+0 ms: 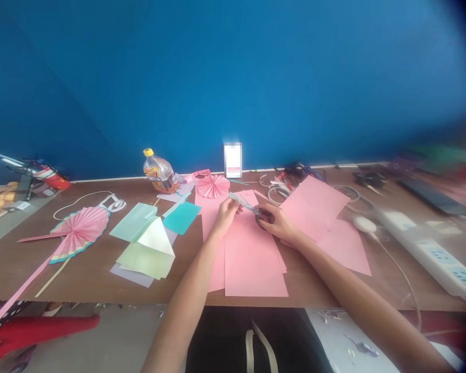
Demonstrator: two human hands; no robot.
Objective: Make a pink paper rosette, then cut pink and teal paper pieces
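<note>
My right hand is closed round the dark handles of a pair of scissors, whose blades point left and away from me. Just left of the blades, my left hand pinches a small pale piece of paper. The blades meet or overlap this piece; whether they cut into it I cannot tell. Beneath both hands lie several pink paper sheets. A round pleated pink paper rosette rests just beyond my left hand.
Left lie a pink pleated fan with streamers, pale green papers and a teal sheet. A yellow-capped bottle and a bright phone stand near the blue wall. More pink sheets and a power strip lie right.
</note>
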